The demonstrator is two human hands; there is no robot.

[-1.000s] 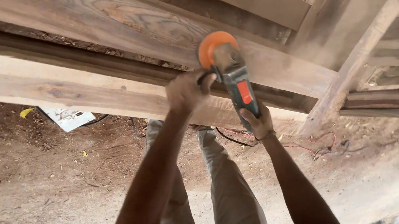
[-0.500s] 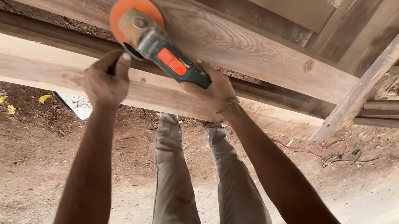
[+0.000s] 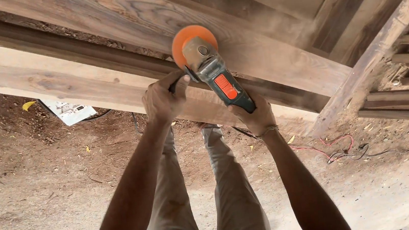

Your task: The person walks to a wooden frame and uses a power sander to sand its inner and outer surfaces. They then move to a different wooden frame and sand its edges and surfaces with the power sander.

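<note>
I hold a grey-green angle grinder (image 3: 212, 70) with an orange sanding disc (image 3: 184, 37) pressed flat on a wide wooden plank (image 3: 116, 12). My left hand (image 3: 163, 100) grips the black side handle of the grinder. My right hand (image 3: 255, 115) is wrapped around the rear of its body, just behind the orange switch. A faint haze of dust hangs over the plank to the right of the disc. My legs in beige trousers (image 3: 229, 194) stand on the dirt below.
A paler plank (image 3: 47, 81) lies nearer to me, alongside the wide one. More boards and wooden pieces (image 3: 384, 22) are stacked at the right. Red and black cables (image 3: 342, 148) trail on the dirt floor. A white paper (image 3: 70, 110) lies under the planks at the left.
The grinder slid left along the plank one second ago, then came back right to near the middle. Both hands kept their grip throughout.
</note>
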